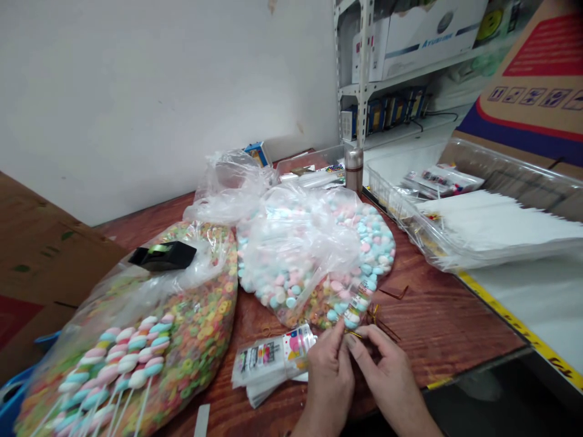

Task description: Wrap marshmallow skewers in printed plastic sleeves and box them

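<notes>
My left hand (330, 376) and my right hand (386, 367) meet at the front of the table, both closed in a pinch. Their fingertips are at the near end of a small clear packet (357, 304) with pastel sweets inside. A gold twist tie (356, 334) shows between the fingers, nearest the right thumb. More twist ties (381, 318) lie just beyond my right hand. Beside my left hand is a stack of flat printed plastic bags (273, 357). Behind the packet sits a large clear bag of pink, blue and white sweets (291, 285), with some coloured rings at its near side.
To the left, a big bag of coloured rings (204, 315) carries a black tape dispenser (166, 255) and several marshmallow sticks (122, 358). A clear plastic tray (430, 249) with white sheets stands at right. A metal flask (354, 170) and shelving (363, 73) are behind.
</notes>
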{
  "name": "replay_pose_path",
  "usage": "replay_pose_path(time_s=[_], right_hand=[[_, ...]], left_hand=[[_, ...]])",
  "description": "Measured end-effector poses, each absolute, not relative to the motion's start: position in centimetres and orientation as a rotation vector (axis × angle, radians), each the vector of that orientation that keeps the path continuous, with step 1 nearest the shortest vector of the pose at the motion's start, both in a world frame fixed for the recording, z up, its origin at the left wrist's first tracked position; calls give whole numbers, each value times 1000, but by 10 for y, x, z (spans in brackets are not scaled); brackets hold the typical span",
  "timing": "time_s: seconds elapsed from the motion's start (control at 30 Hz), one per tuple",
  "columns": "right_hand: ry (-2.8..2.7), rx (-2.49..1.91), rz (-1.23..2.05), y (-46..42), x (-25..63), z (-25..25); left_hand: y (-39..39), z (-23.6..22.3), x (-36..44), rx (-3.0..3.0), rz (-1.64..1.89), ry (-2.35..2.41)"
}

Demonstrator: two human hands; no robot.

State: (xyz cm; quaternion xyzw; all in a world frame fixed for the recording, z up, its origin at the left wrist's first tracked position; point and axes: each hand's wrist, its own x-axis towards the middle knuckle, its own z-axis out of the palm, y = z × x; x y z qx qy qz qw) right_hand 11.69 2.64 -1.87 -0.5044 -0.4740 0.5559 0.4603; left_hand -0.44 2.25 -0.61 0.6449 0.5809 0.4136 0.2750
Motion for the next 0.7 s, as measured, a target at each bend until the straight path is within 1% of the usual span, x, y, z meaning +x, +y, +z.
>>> replay_pose_path(time_s=[0.1,0.2,0.33,0.43,0.5,0.6,0.63,0.7], right_hand=[[-1047,-1217,1486,28,114,-23],[-930,-1162,1576,29,111,-24],[-831,-1075,1651,31,110,-15],[-815,-1013,1679,33,116,-8],[-850,-994,1684,33,122,-2],[-1080,-1010,1617,32,133,11],[-1211,-1027,1541,32,136,17],[-1503,-1060,1254,30,145,28]], left_hand=[[21,-8,-5,1879,1102,1557],[20,-6,-4,1869,1089,1546],[18,1,0,1499,1099,1470],[21,8,2,1121,1044,1279],[25,14,-1,1053,1017,1148],[29,24,-11,1180,1026,1086],[29,29,-16,1219,1026,1080],[27,39,-25,1239,1032,1032]])
